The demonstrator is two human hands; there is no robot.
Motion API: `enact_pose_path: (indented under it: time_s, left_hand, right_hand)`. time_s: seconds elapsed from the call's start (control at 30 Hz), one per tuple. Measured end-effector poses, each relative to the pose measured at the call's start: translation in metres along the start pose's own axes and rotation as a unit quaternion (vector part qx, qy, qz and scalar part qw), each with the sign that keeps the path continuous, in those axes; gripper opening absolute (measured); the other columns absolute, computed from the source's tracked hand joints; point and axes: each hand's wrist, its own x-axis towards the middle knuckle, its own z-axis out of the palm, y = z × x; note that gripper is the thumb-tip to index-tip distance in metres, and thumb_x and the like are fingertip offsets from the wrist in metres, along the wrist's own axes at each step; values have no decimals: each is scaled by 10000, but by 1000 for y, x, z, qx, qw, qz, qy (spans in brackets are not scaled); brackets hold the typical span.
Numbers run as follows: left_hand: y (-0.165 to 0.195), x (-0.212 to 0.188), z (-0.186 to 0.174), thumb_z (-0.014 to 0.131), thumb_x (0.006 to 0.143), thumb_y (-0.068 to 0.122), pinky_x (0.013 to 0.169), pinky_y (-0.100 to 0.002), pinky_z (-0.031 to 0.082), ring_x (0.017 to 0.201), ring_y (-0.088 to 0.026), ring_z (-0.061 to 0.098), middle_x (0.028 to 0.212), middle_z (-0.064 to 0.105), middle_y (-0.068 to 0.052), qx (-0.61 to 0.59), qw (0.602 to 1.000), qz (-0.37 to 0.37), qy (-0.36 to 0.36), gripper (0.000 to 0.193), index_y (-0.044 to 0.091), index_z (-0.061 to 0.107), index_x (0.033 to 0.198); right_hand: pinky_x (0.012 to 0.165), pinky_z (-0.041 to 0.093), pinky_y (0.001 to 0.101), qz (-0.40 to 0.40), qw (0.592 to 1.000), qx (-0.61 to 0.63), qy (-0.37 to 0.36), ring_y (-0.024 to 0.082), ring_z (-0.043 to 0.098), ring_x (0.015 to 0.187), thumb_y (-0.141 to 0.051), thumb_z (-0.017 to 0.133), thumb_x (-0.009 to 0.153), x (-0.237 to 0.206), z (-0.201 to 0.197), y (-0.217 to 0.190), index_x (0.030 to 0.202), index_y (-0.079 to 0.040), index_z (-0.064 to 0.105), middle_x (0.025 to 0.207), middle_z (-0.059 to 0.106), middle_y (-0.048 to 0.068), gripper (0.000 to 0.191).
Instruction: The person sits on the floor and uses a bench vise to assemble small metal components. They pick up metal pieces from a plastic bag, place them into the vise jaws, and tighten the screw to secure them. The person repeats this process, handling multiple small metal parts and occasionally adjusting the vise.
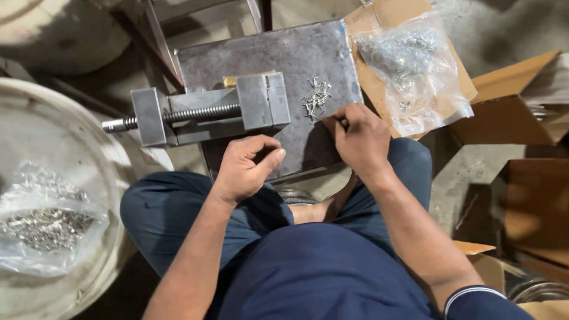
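A grey steel vise [207, 112] with a threaded screw lies on a dark metal plate [296, 53] in front of me. A small yellow block [232, 81] shows behind its jaw. My left hand [246, 169] hovers just below the vise's jaw block, fingers curled, holding nothing visible. My right hand [358, 139] rests on the plate with its fingertips pinched at the lower edge of a small heap of little metal pins [316, 98]. Whether a pin is between the fingers is too small to tell.
A clear plastic bag of metal parts [412, 71] lies on cardboard [385, 15] at the right. Another bag of parts [41, 222] sits in a large pale round tub [89, 148] at the left. Open cardboard boxes [527, 201] stand at the right.
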Motion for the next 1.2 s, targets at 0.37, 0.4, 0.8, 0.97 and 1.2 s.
enact_pose_path:
  time_s: [0.37,0.4,0.8,0.97,1.2]
  left_hand:
    - [5,3,6,658,1003,391,597,-364,490,710,-351,618,798,660,-140,148,986,77,-19,326,73,726,1026]
    - [3,2,2,650,1025,385,601,-357,480,690,-321,591,773,634,-131,138,988,57,-30,330,62,705,982]
    - [-11,-5,-23,595,1059,271,669,-267,476,741,-69,480,755,578,-6,-97,992,-21,-75,280,12,666,982]
    - [-15,-7,-26,607,1047,267,683,-266,501,740,-63,533,767,638,4,-103,994,4,-42,283,3,675,970]
    - [-17,-10,-30,626,1047,295,719,-272,534,762,-73,612,797,695,-13,-167,986,-14,-27,318,-3,700,964]
  right_hand:
    - [665,507,405,-107,980,165,-17,335,670,783,-124,770,905,-19,0,-44,931,-52,641,866,671,123,150]
    - [670,513,382,-127,971,201,-20,315,670,773,-91,752,901,-22,3,-52,946,-55,644,864,664,116,122]
    - [727,485,207,113,858,477,-156,41,565,817,-118,743,951,-33,25,-66,975,-22,683,889,666,-40,116]
    - [755,504,217,-12,914,384,-132,73,604,851,-65,751,945,-28,15,-80,995,-3,689,941,678,12,101]
    - [703,571,314,-202,967,154,5,209,717,787,-55,767,929,23,-6,-104,987,-18,705,935,719,111,92]
